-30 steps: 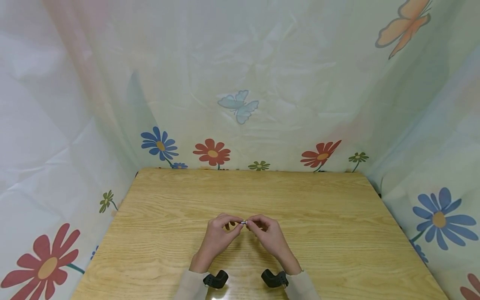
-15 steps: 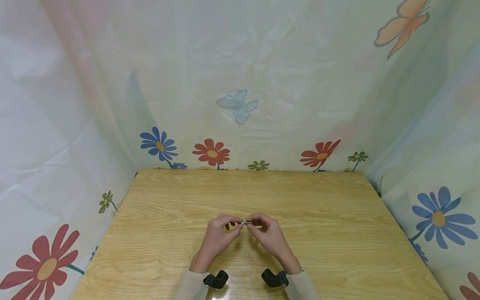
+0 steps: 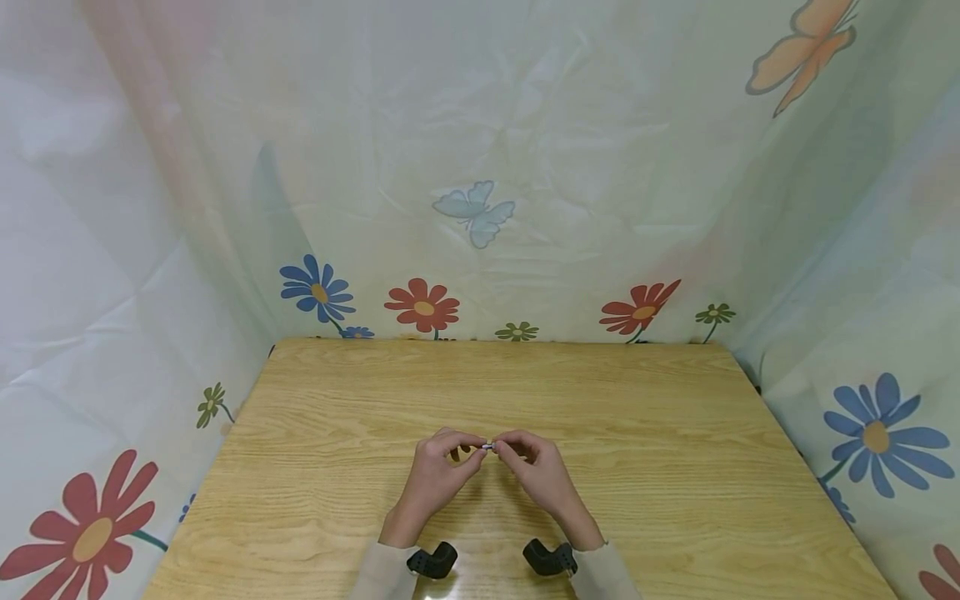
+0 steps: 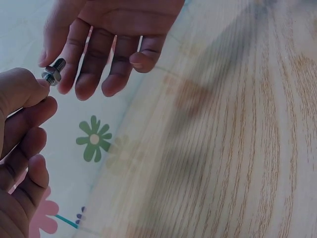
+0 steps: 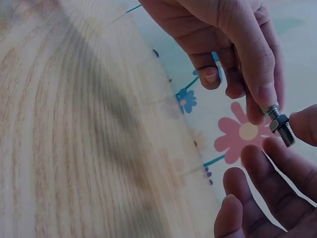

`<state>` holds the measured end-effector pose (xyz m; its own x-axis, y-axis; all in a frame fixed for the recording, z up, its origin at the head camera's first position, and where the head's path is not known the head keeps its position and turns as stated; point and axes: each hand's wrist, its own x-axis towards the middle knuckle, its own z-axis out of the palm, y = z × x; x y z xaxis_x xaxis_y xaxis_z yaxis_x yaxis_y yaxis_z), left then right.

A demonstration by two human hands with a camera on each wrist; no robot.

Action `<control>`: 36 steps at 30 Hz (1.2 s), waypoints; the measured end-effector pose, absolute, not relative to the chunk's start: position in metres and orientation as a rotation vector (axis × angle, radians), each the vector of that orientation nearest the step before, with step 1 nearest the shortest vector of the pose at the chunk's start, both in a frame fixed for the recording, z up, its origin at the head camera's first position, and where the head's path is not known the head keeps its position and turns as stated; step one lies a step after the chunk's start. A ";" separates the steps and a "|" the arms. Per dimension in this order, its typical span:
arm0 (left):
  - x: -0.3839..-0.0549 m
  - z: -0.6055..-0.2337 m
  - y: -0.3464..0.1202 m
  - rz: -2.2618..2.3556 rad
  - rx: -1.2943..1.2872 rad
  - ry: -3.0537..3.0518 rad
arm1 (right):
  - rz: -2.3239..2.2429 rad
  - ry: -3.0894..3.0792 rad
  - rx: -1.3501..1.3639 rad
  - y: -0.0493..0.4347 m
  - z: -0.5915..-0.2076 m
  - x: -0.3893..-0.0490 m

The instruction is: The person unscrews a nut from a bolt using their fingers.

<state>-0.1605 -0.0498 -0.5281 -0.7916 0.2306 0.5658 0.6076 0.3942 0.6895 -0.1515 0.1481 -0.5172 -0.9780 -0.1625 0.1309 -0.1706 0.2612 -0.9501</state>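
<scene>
A small metal bolt with a hex nut on its thread is held between the two hands, above the table. My left hand pinches one end of the bolt between thumb and forefinger, hiding that end. From the other side, my right hand has its thumb and forefinger at the nut, pinching it. In the left wrist view, bare thread shows on both sides of the nut. The right hand's other fingers spread loosely away from the bolt.
Under the hands lies a wood-grain table. A pale curtain printed with flowers and butterflies surrounds its back and sides. Black camera mounts sit on both wrists, over light sleeves.
Half a second ago the right thumb and forefinger were spread apart, with more of the bolt showing; now they have come together at the nut. The left hand keeps its pinch in place.
</scene>
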 end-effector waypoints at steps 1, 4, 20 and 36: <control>-0.160 -0.528 -0.050 -1.365 -0.721 -2.283 | 1.875 -2.493 0.339 0.148 -0.518 -0.151; -0.160 -0.527 -0.050 -1.372 -0.715 -2.291 | 1.879 -2.499 0.363 0.147 -0.519 -0.151; -0.160 -0.528 -0.051 -1.371 -0.709 -2.302 | 1.937 -2.486 0.417 0.148 -0.519 -0.152; -0.161 -0.527 -0.051 -1.362 -0.740 -2.291 | 1.901 -2.493 0.394 0.147 -0.522 -0.153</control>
<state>-0.1605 -0.0513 -0.5274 -0.7919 0.2470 0.5585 0.6086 0.3939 0.6888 -0.1528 0.1470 -0.5217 -0.9687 -0.2077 0.1362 -0.1863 0.2450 -0.9514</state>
